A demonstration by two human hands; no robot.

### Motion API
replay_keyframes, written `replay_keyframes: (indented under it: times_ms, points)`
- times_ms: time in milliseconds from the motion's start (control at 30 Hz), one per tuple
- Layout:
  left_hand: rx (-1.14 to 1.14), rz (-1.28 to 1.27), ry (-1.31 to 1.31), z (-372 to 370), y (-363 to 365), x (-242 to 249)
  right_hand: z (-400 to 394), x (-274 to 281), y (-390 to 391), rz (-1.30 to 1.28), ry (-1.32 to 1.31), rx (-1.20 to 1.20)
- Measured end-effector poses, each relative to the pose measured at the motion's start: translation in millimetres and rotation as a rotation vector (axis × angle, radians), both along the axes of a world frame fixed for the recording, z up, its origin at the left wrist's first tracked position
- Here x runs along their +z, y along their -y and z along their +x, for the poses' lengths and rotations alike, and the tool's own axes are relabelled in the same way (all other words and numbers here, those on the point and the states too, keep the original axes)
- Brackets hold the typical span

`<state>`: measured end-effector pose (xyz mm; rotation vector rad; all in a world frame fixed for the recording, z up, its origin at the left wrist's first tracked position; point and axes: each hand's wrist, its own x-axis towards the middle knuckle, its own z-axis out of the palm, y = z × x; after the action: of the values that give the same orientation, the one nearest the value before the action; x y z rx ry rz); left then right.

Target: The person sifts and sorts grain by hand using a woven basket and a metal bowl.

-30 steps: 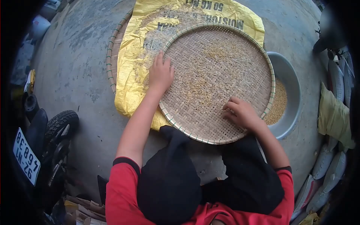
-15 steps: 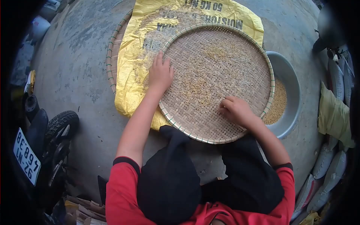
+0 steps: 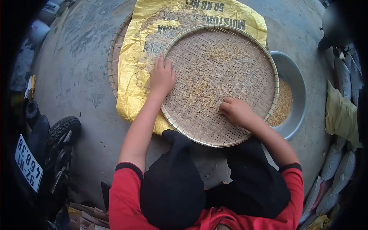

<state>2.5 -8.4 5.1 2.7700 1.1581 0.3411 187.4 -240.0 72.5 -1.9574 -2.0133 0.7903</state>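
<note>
Before us, grain [image 3: 199, 90] lies on a winnowing tray [image 3: 196, 124], which overlaps a sack [image 3: 132, 96] spread behind it and to its left; a second tray [image 3: 118, 49] shows under that sack's left edge. On our right, the rim partly hides a basin [image 3: 299, 88] with more grain [image 3: 283, 104] in it; bags [image 3: 341, 174] lie farther right, a motorbike [image 3: 62, 130] far left.

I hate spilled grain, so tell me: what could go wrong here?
The bare left hand rests at the rim of the round woven bamboo tray; pressing there might tip it, spilling yellow grain onto the printed yellow plastic sack. The bare right hand, near loose grain, could flick some over the edge.
</note>
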Motion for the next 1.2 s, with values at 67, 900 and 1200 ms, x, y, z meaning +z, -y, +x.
replay_keyframes:
  times_ms: [67,900,1200]
  points:
    - [0.013,-0.013,-0.005,0.5,-0.1,-1.4,-0.6,-5.0,0.1,0.017,0.027,0.011]
    - [-0.011,-0.001,-0.01,-0.5,-1.3,-4.6,12.9,6.2,13.7,-0.008,-0.303,-0.138]
    - [0.002,-0.014,-0.026,-0.8,-1.9,-4.1,10.0,-3.1,5.8,-0.119,-0.149,-0.053]
